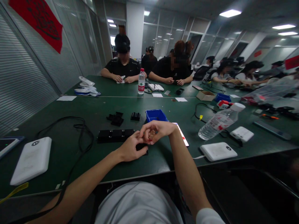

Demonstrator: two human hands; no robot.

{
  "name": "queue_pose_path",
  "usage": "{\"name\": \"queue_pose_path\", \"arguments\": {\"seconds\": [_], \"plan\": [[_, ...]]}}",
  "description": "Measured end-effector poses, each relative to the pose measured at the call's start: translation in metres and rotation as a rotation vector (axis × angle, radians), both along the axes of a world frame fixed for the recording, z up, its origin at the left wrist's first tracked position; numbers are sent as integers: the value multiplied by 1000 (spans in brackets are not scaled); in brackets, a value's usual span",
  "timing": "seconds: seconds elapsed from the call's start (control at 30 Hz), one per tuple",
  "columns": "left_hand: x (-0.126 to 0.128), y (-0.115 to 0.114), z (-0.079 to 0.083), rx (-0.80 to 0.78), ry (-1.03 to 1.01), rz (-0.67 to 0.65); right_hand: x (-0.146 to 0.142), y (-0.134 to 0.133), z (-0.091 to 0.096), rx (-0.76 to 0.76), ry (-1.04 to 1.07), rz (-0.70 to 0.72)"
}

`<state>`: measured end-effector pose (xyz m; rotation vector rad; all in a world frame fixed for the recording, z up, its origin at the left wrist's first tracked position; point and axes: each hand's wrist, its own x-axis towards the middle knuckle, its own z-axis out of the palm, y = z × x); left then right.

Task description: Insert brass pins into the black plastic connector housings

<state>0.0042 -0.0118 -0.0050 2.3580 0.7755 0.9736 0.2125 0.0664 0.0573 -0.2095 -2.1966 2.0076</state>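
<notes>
My two hands meet above the green table [70, 105], just in front of me. My right hand [157, 130] curls its fingers around a small round brownish piece [152, 134]. My left hand [130, 148] pinches at the same piece from below, and rests on a small black part [142, 147] on the table. A long black tray [115, 135] lies just left of my hands. A blue bin [156, 115] stands right behind them.
Black parts [116, 119] lie beyond the tray. A white power bank [31, 160] with a black cable [80, 137] sits at left. A tipped water bottle [219, 121], another power bank [218, 151] and a white box [241, 133] lie at right. Several people work across the table.
</notes>
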Motion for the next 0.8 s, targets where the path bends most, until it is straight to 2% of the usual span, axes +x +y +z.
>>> {"name": "queue_pose_path", "arguments": {"seconds": [0.23, 0.53, 0.8], "plan": [[1, 2, -4, 3, -10, -5, 0, -1, 4, 15, -17, 40], [3, 3, -2, 11, -48, 11, -4, 0, 3, 81, -64, 20], [2, 4, -7, -31, -54, 26, -4, -1, 5, 106, -45, 15]]}}
